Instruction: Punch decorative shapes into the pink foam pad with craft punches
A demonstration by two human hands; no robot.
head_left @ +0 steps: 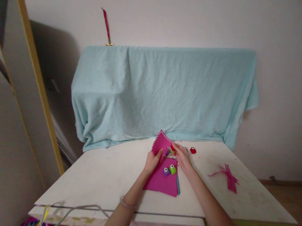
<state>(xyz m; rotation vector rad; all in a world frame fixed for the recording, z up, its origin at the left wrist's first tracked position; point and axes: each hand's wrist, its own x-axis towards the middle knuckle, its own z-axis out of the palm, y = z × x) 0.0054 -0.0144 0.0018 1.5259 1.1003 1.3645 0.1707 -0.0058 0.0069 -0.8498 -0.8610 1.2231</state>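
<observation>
My left hand (152, 161) pinches a small pink paper sheet (161, 143) with a punched, dotted edge and holds it upright above the table. At the sheet's right edge my right hand (181, 155) is closed on a small red punch (172, 147). Below the hands lies a stack of pink sheets (159, 181) with a blue edge showing at its right side. A purple punch (166, 171) and a green punch (172, 169) sit on that stack. Another red punch (192, 150) rests on the table just right of my right hand.
The white table (98, 176) carries pink paper scraps (229, 178) at the right. A light blue cloth (162, 92) drapes over something bulky at the back. Grey cables (70, 211) run along the front edge. A wood-framed panel (35, 82) leans at the left.
</observation>
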